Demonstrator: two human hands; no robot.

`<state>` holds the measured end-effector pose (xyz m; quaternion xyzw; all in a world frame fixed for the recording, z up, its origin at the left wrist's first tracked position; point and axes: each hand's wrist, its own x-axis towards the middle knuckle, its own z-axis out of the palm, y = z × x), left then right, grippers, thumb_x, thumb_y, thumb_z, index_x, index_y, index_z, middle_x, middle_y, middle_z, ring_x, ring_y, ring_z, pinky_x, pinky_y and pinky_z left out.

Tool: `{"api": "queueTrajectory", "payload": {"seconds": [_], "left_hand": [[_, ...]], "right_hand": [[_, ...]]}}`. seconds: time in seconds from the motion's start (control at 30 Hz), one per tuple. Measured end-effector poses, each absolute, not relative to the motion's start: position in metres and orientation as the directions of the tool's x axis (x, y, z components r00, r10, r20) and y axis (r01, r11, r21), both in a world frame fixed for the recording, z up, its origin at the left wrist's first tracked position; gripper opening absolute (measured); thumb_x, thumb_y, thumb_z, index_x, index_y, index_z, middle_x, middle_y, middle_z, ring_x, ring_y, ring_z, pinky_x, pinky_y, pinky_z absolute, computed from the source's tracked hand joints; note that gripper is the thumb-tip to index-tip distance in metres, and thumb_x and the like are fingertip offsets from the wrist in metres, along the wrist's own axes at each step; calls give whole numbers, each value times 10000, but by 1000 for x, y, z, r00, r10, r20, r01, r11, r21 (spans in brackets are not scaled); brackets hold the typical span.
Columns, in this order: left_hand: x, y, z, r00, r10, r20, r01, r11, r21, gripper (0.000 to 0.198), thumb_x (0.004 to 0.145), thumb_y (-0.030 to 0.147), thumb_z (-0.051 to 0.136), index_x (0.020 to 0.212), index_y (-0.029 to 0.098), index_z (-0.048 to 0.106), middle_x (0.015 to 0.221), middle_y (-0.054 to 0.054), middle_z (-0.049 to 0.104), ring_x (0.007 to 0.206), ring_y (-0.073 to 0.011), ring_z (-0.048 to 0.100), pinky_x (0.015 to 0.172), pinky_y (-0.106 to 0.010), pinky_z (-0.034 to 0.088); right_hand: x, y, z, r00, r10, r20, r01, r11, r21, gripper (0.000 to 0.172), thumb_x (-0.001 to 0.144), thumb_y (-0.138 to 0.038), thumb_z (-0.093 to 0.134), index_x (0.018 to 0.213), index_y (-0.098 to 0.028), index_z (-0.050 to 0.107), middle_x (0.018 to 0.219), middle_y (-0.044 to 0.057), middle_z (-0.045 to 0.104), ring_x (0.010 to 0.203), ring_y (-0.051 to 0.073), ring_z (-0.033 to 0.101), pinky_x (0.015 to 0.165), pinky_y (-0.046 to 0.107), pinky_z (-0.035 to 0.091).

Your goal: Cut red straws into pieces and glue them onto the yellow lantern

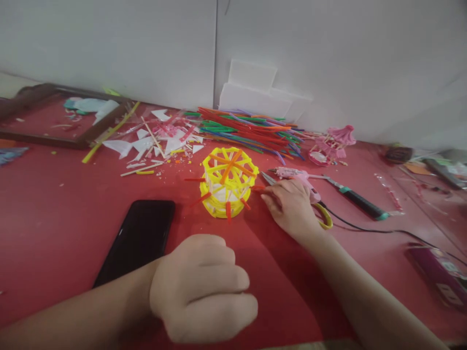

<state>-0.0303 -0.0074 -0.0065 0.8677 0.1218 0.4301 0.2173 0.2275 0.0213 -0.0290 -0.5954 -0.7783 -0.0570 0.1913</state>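
1. Resting on the red tabletop (54, 218) near its front edge, the person's left hand (202, 287) is curled into a fist, knuckles up, with nothing showing inside it
2. Just left of that wrist lies a black smartphone (140, 238), face up with a dark screen, its near corner hidden by the forearm
3. The right hand (290, 206) lies palm down farther back, fingers bent and pointing left. It covers a pair of yellow-handled scissors (324, 217), whose handle loop sticks out by the wrist and whose blade tips show beyond the fingers. From where I stand I cannot tell whether the fingers grip the scissors or only rest on them
4. A round yellow drinking-straw cage with orange spokes (228, 182) stands mid-table, just left of the right fingertips and beyond the left fist; short red-orange straw stubs stick out around it
5. Right behind the right hand lies a pink hot-glue gun (292, 173), and a black cord (365, 228) trails off to the right
6. A black tool with green bands (359, 203) lies to the right of the glue gun
7. Farther back sit a loose heap of coloured drinking straws (251, 129), white paper scraps (146, 145), a brown wooden frame (44, 137) at far left and pink paper parasols (341, 133) beside the heap
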Motion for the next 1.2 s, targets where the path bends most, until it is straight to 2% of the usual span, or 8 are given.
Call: {"api": "queueTrajectory", "payload": {"seconds": [0.07, 0.17, 0.37, 0.47, 0.57, 0.83, 1.03, 1.2], "left_hand": [[-25, -4, 4, 719, 216, 660, -49, -932, 358, 85, 785, 207, 601, 841, 271, 606, 605, 30, 641, 437, -124, 537, 424, -281, 414], [-20, -2, 12, 790, 192, 582, -9, -946, 325, 245, 764, 73, 516, 940, 233, 574, 692, 7, 713, 517, -138, 618, 468, -270, 447], [-26, -3, 9, 650, 434, 624, 39, -839, 542, 267, 777, 49, 497, 966, 232, 539, 638, 6, 687, 503, -133, 629, 453, -231, 461], [-26, -3, 7, 616, 537, 576, 90, -774, 627, 219, 802, 110, 528, 973, 245, 516, 628, 24, 674, 416, -108, 571, 383, -211, 412], [-23, -5, 9, 598, 568, 565, 135, -766, 628, 221, 824, 202, 580, 1021, 230, 485, 663, 19, 685, 405, -100, 562, 384, -201, 424], [-22, -11, 9, 619, 569, 541, 296, -807, 511, 113, 919, 128, 475, 964, 231, 481, 664, 34, 671, 515, -115, 617, 516, -219, 472], [-21, -11, 6, 623, 613, 487, 271, -753, 600, 75, 935, 170, 460, 885, 222, 478, 600, 53, 618, 454, -92, 558, 454, -196, 412], [-21, -9, 9, 675, 584, 451, 171, -719, 674, 105, 900, 124, 494, 856, 218, 479, 584, 73, 587, 456, -70, 543, 467, -164, 410]], "right_hand": [[222, 23, -32, -214, 901, 378, 954, 277, -119, 156, 930, -286, 564, 871, -202, 681, 903, 80, 686, 925, 277, 553, 806, 419, 388], [219, 22, -31, -184, 872, 454, 948, 279, -152, 142, 929, -207, 540, 813, -202, 623, 856, 78, 673, 880, 271, 564, 794, 418, 406], [219, -9, 4, -103, 527, 843, 844, 495, -206, 176, 861, -80, 581, 976, -213, 589, 898, 77, 646, 875, 242, 617, 807, 408, 492], [209, -22, 20, -386, 526, 758, 655, 735, -177, 193, 839, -74, 610, 981, -204, 604, 870, 66, 657, 811, 218, 631, 743, 379, 533], [197, -26, 23, -533, 525, 663, 516, 823, -237, 102, 870, -94, 576, 920, -174, 614, 827, 64, 665, 770, 189, 619, 701, 347, 556], [187, -33, 19, -466, 550, 693, 511, 807, -297, 79, 842, -93, 594, 857, -166, 620, 757, 53, 648, 707, 178, 612, 626, 325, 567], [187, -35, 21, -498, 515, 697, 482, 833, -271, 123, 914, -230, 645, 977, -126, 663, 847, 69, 718, 786, 164, 676, 713, 292, 602], [189, -35, 19, -528, 508, 680, 452, 846, -281, 93, 893, -132, 649, 977, -142, 687, 850, 43, 735, 800, 151, 693, 738, 284, 621]]}}
